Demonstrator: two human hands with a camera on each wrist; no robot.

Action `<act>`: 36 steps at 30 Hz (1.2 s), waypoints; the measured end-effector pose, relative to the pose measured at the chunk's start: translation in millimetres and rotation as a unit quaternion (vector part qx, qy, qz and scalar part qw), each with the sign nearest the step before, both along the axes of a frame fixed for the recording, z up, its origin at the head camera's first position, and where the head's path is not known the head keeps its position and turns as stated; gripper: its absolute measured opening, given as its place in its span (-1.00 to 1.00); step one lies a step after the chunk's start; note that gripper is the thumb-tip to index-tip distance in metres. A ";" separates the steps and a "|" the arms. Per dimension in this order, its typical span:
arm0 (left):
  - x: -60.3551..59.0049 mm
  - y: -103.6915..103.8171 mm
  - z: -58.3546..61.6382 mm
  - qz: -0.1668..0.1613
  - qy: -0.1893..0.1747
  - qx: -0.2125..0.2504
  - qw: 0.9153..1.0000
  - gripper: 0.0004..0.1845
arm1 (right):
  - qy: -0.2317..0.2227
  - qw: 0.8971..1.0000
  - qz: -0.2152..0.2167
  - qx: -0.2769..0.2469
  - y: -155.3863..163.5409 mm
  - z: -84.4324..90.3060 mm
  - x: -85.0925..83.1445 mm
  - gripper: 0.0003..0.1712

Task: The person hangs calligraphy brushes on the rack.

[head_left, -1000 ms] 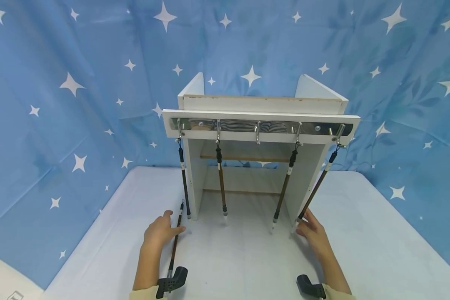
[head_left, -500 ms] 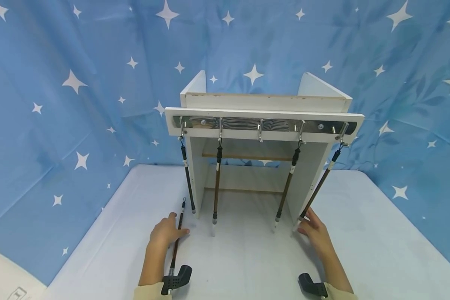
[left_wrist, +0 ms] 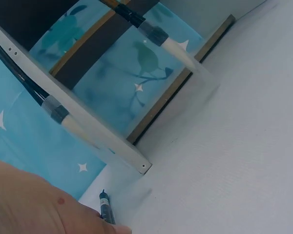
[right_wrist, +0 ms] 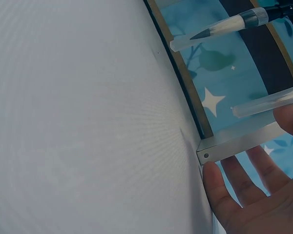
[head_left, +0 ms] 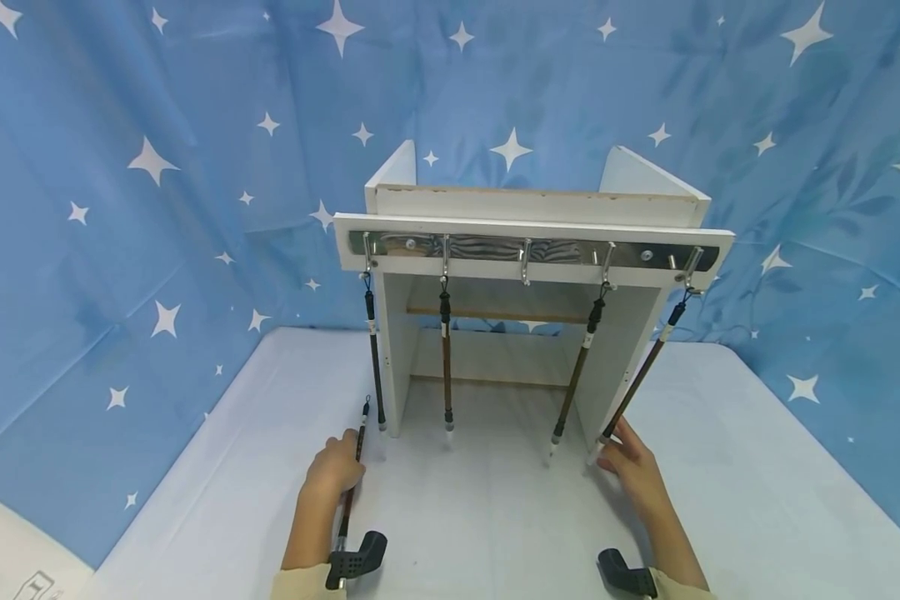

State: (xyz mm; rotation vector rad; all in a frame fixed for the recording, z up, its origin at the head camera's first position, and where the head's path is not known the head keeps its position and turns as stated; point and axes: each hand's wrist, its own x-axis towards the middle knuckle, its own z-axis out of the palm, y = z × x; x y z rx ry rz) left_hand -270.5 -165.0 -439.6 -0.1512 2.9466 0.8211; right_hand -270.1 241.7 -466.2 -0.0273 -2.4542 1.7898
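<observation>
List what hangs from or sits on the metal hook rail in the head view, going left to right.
First hanging dark-handled brush → second hanging brush → bare metal hook → third hanging brush → slanted fourth brush.

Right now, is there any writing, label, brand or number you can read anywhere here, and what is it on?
None can be read.
White bands on the hanging brushes: too small to tell if they carry print.
Paper at the bottom-left corner: faint marks, cut off and unreadable.
Blue cloth: only stars, no words.

Your head view was bright and evenly lit, with faint shadows on the tabletop (head_left: 495, 517) and bowed edges; both wrist views were soft, your left hand (left_wrist: 34, 204) blurred.
</observation>
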 end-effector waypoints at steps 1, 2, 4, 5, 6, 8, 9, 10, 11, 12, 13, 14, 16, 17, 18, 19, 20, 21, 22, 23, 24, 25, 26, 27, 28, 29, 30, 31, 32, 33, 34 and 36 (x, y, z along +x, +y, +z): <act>-0.5 -0.3 -0.9 0.000 0.000 0.000 1.000 -0.45 | -0.002 1.000 0.002 0.000 -0.1 0.6 0.4 -0.28; -0.7 -0.5 -1.4 -0.002 0.001 0.000 1.000 -0.46 | -0.001 1.000 0.003 -0.001 -0.1 0.8 0.5 -0.27; -1.3 -0.3 -1.6 -0.006 0.003 -0.008 1.000 -0.47 | -0.003 1.000 0.004 -0.004 -0.3 1.6 0.9 -0.27; -1.4 -0.1 -1.2 -0.009 0.002 -0.010 1.000 -0.47 | -0.003 1.000 0.005 -0.006 -0.3 1.7 1.0 -0.27; -1.2 0.1 -0.6 -0.013 0.004 -0.015 1.000 -0.47 | -0.004 1.000 0.005 -0.008 -0.4 2.0 1.1 -0.27; 0.0 0.5 2.3 -0.018 0.013 -0.025 0.999 -0.47 | -0.005 1.000 0.004 -0.011 -0.6 1.6 1.6 -0.27; 0.2 0.5 3.4 -0.018 0.018 -0.028 0.999 -0.47 | -0.007 1.000 0.003 -0.011 -0.7 1.5 1.8 -0.28; 0.5 0.4 4.8 -0.017 0.023 -0.029 0.999 -0.46 | -0.008 1.000 0.003 -0.011 -0.7 1.4 2.0 -0.28; 0.7 0.3 6.3 -0.016 0.030 -0.028 0.999 -0.46 | -0.009 1.000 0.002 -0.010 -0.6 1.2 2.0 -0.28; 0.7 0.2 7.8 -0.014 0.038 -0.028 0.999 -0.46 | -0.012 1.000 0.000 -0.010 -0.5 1.2 1.7 -0.27; 0.4 0.2 9.5 -0.013 0.047 -0.028 0.998 -0.46 | -0.012 1.000 -0.001 -0.008 -0.3 1.1 1.5 -0.27; 0.1 0.3 11.2 -0.013 0.056 -0.025 0.998 -0.45 | -0.013 1.000 -0.002 -0.006 -0.1 1.0 1.1 -0.27; -0.6 1.0 14.9 -0.012 0.072 -0.017 0.997 -0.44 | -0.012 1.000 -0.004 -0.005 0.2 1.0 0.8 -0.27; -1.2 1.3 16.6 -0.011 0.080 -0.014 0.997 -0.44 | -0.011 1.000 -0.003 -0.005 0.3 1.0 0.6 -0.27; -1.5 1.5 18.3 -0.011 0.086 -0.010 0.996 -0.44 | -0.011 1.000 -0.003 -0.006 0.4 1.0 0.5 -0.27; -1.6 1.5 20.3 -0.010 0.092 -0.005 0.996 -0.44 | -0.008 1.000 -0.002 -0.004 0.4 0.9 0.5 -0.27; -1.4 1.4 22.4 -0.010 0.095 0.000 0.995 -0.44 | -0.008 1.000 0.000 -0.006 0.5 0.9 0.5 -0.27; -1.3 1.0 24.3 -0.010 0.097 0.003 0.995 -0.43 | -0.006 1.000 0.001 -0.006 0.5 1.0 0.7 -0.27; -0.8 0.2 26.5 -0.010 0.098 0.007 0.995 -0.43 | -0.007 1.000 0.003 -0.008 0.4 1.1 0.9 -0.27; 0.0 -0.8 28.8 -0.011 0.099 0.011 0.995 -0.42 | -0.005 1.000 0.004 -0.007 0.3 1.2 1.0 -0.27; 0.9 -1.9 31.2 -0.013 0.101 0.015 0.995 -0.41 | -0.005 1.000 0.005 -0.007 0.4 1.2 1.1 -0.27; 1.9 -3.0 34.0 -0.015 0.103 0.020 0.994 -0.40 | -0.002 1.000 0.006 -0.008 0.6 1.2 1.2 -0.27; 2.8 -4.0 36.9 -0.016 0.105 0.026 0.994 -0.39 | 0.000 1.000 0.007 -0.009 0.9 1.0 1.0 -0.27; 3.7 -4.9 40.2 -0.017 0.109 0.032 0.993 -0.38 | 0.003 1.000 0.007 -0.009 1.0 1.0 0.8 -0.27; 4.8 -5.0 44.3 -0.016 0.115 0.038 0.993 -0.38 | 0.004 1.000 0.005 -0.009 1.8 1.1 1.1 -0.27; 6.2 -5.0 48.8 -0.015 0.122 0.045 0.991 -0.38 | 0.006 1.000 0.003 -0.011 2.5 1.2 1.3 -0.28; 8.0 -4.9 54.0 -0.011 0.129 0.050 0.990 -0.37 | 0.007 1.000 0.001 -0.012 3.1 1.2 1.3 -0.28; 10.4 -5.0 59.6 -0.007 0.136 0.056 0.989 -0.37 | 0.007 1.000 -0.001 -0.010 3.4 1.1 1.2 -0.28; 13.5 -5.0 65.6 0.000 0.143 0.061 0.988 -0.37 | 0.003 1.000 -0.003 -0.007 3.5 1.1 1.0 -0.28; 17.2 -5.2 71.7 0.006 0.151 0.065 0.986 -0.37 | 0.000 1.000 -0.004 -0.007 3.2 1.5 1.0 -0.28; 21.5 -5.3 78.0 0.012 0.160 0.070 0.985 -0.36 | -0.005 1.000 -0.006 -0.004 2.9 2.0 0.9 -0.28; 30.2 -4.4 90.2 0.019 0.173 0.077 0.982 -0.35 | -0.012 1.000 -0.008 0.000 2.7 2.5 1.0 -0.27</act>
